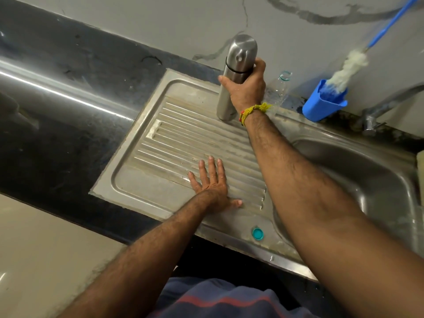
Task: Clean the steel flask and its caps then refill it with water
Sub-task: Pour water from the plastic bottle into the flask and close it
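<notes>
The steel flask (236, 72) stands upright at the far edge of the ribbed steel drainboard (160, 143), with its domed steel cap on top. My right hand (246, 88) grips the flask around its upper body, just under the black ring. My left hand (212, 187) lies flat on the drainboard near its front, fingers straight and spread, holding nothing.
A clear plastic bottle (281, 88) without a cap stands behind my right wrist. A blue cup (322, 104) holds a blue-handled bottle brush (348, 70). The tap (376, 111) reaches over the sink basin (358, 175). A small teal cap (258, 233) lies on the sink's front rim.
</notes>
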A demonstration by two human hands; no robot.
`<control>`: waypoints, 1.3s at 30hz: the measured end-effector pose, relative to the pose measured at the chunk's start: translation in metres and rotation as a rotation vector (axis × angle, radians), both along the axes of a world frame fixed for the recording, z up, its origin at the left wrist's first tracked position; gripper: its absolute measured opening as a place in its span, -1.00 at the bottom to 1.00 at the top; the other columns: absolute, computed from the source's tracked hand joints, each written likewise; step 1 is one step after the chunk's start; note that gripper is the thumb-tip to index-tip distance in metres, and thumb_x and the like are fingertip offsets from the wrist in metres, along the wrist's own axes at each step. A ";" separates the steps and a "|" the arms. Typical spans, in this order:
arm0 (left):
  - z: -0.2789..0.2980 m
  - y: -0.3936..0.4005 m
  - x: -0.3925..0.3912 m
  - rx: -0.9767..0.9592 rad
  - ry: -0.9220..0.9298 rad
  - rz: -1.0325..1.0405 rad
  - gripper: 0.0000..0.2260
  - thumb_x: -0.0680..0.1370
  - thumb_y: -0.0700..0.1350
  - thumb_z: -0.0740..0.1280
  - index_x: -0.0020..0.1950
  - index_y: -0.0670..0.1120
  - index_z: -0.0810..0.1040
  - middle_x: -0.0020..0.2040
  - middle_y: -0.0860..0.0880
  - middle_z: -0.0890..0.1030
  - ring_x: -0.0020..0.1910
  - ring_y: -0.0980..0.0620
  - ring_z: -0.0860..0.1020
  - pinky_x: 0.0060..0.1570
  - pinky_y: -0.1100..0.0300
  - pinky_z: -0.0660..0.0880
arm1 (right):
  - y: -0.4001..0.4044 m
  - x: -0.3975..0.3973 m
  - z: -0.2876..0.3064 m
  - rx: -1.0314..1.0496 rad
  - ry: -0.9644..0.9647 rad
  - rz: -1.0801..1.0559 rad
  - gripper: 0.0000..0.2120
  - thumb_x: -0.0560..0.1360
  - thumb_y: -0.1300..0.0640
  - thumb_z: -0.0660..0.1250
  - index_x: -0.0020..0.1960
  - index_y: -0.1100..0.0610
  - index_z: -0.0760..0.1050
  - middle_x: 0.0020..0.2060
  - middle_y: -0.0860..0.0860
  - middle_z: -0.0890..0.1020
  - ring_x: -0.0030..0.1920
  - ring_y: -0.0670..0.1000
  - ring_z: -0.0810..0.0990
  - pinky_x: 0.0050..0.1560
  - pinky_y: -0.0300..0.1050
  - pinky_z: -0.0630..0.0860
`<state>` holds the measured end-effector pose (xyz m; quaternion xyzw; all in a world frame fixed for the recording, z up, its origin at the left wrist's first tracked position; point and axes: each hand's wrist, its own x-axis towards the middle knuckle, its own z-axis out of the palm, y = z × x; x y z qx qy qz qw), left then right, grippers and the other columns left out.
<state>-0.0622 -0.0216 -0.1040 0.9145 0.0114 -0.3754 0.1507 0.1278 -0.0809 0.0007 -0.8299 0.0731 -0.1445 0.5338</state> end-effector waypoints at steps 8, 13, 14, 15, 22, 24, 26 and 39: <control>0.005 0.000 -0.004 -0.005 -0.030 0.015 0.25 0.41 0.49 0.32 0.52 -0.12 -0.57 0.48 -0.17 -0.61 0.45 -0.31 -0.58 0.36 -0.48 -0.42 | -0.005 -0.061 0.005 -0.063 0.047 0.099 -0.11 0.28 0.12 0.64 0.45 0.22 0.22 0.34 0.15 0.49 0.27 0.06 0.50 0.29 -0.13 0.45; 0.005 0.000 -0.010 -0.007 -0.090 0.015 0.25 0.40 0.50 0.32 0.55 -0.11 -0.52 0.53 -0.17 -0.55 0.50 -0.30 -0.52 0.40 -0.47 -0.37 | -0.064 -0.146 -0.019 -0.125 0.179 0.189 -0.51 0.32 0.16 0.61 0.19 0.20 0.56 0.06 0.10 0.67 0.08 0.06 0.64 0.17 -0.01 0.60; 0.004 0.001 -0.011 -0.008 -0.103 0.014 0.25 0.40 0.50 0.32 0.56 -0.11 -0.51 0.54 -0.17 -0.54 0.51 -0.30 -0.51 0.41 -0.47 -0.36 | -0.077 -0.162 -0.024 -0.141 0.230 0.210 -0.61 0.33 0.18 0.60 0.11 0.19 0.61 -0.03 0.08 0.69 0.00 0.04 0.66 0.11 0.01 0.62; 0.004 0.001 -0.012 -0.007 -0.118 0.012 0.25 0.40 0.49 0.33 0.57 -0.11 -0.49 0.55 -0.17 -0.53 0.52 -0.29 -0.49 0.42 -0.47 -0.34 | -0.089 -0.178 -0.029 -0.145 0.287 0.233 -0.69 0.34 0.20 0.60 0.04 0.18 0.64 -0.11 0.06 0.70 -0.07 0.03 0.67 0.07 0.02 0.63; 0.023 -0.034 0.002 0.053 -0.323 0.133 -0.02 0.50 0.25 0.43 0.66 -0.08 -0.10 0.66 -0.17 0.00 0.65 -0.15 -0.04 0.53 -0.33 -0.07 | -0.136 -0.247 -0.045 -0.406 0.635 0.421 -0.81 0.33 0.07 0.60 -0.14 0.12 0.68 -0.22 0.03 0.72 -0.17 0.01 0.68 -0.04 -0.08 0.61; 0.027 -0.043 0.012 -0.104 -0.488 0.247 -0.15 0.52 0.17 0.45 0.64 -0.10 0.08 0.61 -0.14 0.20 0.60 -0.13 0.17 0.52 -0.16 0.11 | -0.138 -0.256 -0.043 -0.580 0.702 0.504 -0.71 0.33 -0.03 0.59 -0.06 0.10 0.65 -0.11 0.06 0.71 -0.06 0.06 0.65 -0.05 -0.15 0.52; 0.032 -0.050 0.028 -0.296 -0.594 0.355 -0.20 0.51 0.08 0.50 0.60 -0.15 0.18 0.54 -0.16 0.35 0.53 -0.15 0.31 0.47 -0.02 0.24 | -0.140 -0.262 -0.047 -0.696 0.749 0.563 -0.63 0.34 -0.09 0.58 0.01 0.11 0.61 0.00 0.10 0.68 0.05 0.12 0.61 0.02 -0.12 0.49; 0.055 -0.100 0.145 -0.608 -0.722 0.763 0.08 0.36 0.05 0.64 0.63 -0.22 0.02 0.55 -0.21 0.33 0.53 -0.12 0.32 0.52 0.16 0.22 | -0.175 -0.216 -0.057 -0.420 0.627 0.417 -0.87 0.32 0.25 0.49 -0.24 0.11 0.55 -0.30 0.04 0.65 -0.26 0.04 0.61 -0.28 -0.21 0.42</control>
